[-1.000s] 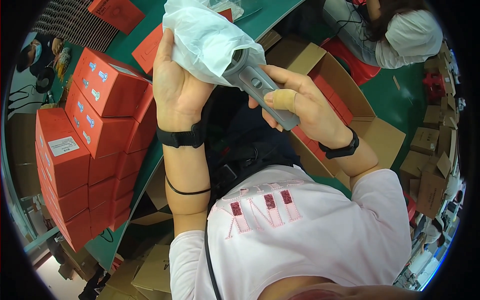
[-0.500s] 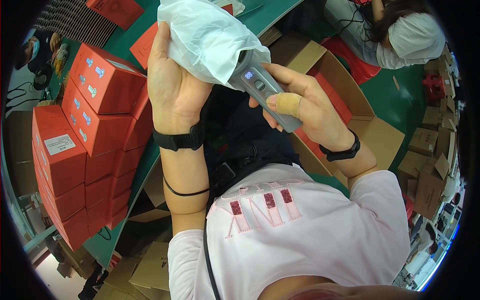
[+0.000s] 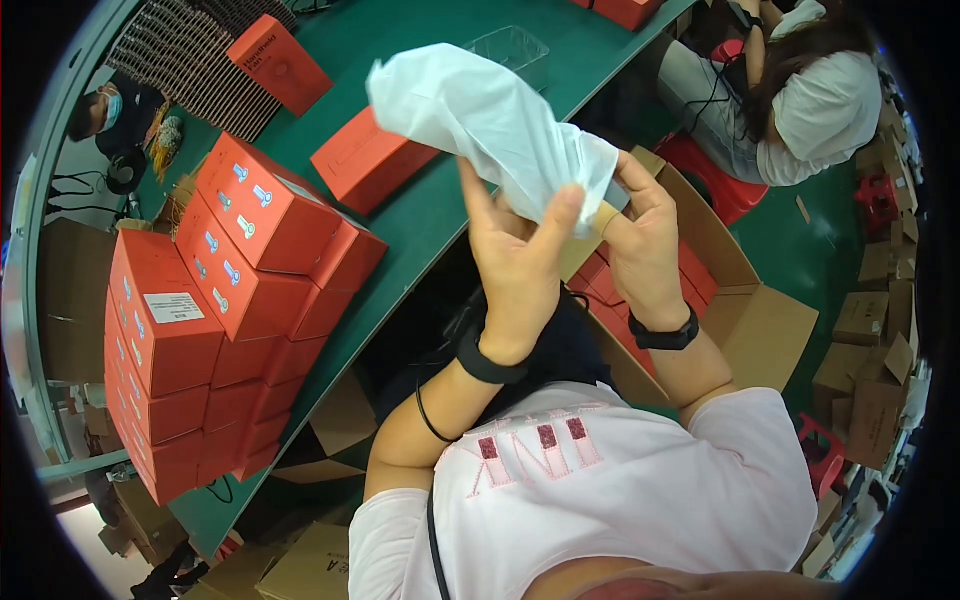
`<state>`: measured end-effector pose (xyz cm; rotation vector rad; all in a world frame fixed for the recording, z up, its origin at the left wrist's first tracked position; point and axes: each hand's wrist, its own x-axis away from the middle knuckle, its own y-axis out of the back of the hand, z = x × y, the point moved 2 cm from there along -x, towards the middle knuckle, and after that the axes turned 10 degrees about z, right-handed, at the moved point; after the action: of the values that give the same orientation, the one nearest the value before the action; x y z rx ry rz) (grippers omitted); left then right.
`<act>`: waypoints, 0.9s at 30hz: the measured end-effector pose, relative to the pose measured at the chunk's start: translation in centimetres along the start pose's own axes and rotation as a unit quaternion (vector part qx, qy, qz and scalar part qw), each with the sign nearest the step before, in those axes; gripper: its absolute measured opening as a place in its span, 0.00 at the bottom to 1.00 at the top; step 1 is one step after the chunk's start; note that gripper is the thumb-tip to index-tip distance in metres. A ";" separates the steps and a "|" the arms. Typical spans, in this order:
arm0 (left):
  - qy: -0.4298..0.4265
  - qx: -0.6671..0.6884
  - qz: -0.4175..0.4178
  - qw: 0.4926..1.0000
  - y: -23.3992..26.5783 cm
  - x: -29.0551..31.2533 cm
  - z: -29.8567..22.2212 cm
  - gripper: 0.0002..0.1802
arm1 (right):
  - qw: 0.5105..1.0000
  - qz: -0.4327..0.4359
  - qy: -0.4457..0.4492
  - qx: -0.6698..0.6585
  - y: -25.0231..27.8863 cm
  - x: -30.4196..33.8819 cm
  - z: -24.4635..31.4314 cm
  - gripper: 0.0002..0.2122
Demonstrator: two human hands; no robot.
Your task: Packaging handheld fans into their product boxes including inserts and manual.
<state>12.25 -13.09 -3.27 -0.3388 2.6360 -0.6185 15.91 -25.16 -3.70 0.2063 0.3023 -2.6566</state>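
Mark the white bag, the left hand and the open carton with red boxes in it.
White bag (image 3: 475, 115): head view, middle of its bulging upper part.
Left hand (image 3: 517, 268): head view, middle of the hand.
Open carton (image 3: 765, 328): head view, its lower-right flap.

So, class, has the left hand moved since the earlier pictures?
Yes: judged against the stack of red boxes, the left hand has moved rightward, farther away.

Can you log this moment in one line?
left grip: holding white bag | right grip: at bag's near end | green table: stacked red boxes | to the right: open cardboard carton
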 end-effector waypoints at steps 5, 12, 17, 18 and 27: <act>0.230 0.252 0.028 0.940 1.7 -1.5 -0.4 0.27 | 0.998 0.023 0.058 0.028 -0.3 0.2 0.5 0.24; 0.331 0.219 0.013 0.918 0.9 -0.9 0.4 0.23 | 0.983 0.145 0.076 0.078 -1.1 1.1 0.8 0.47; 0.266 0.238 0.016 0.934 -0.3 -0.5 0.5 0.21 | 0.950 0.019 0.165 0.266 -0.4 0.7 -0.6 0.30; 0.258 0.290 0.020 0.921 -0.5 -0.7 0.2 0.22 | 0.944 -0.034 0.193 0.265 -0.6 0.7 -0.3 0.16; 0.267 0.372 -0.102 0.883 1.0 -2.7 -1.1 0.24 | 0.793 -0.023 0.361 0.491 0.4 2.7 3.0 0.10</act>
<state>14.00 -10.97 -1.97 -0.2222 2.5777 -1.9503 13.42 -27.37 -1.37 1.5431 -0.9032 -2.3807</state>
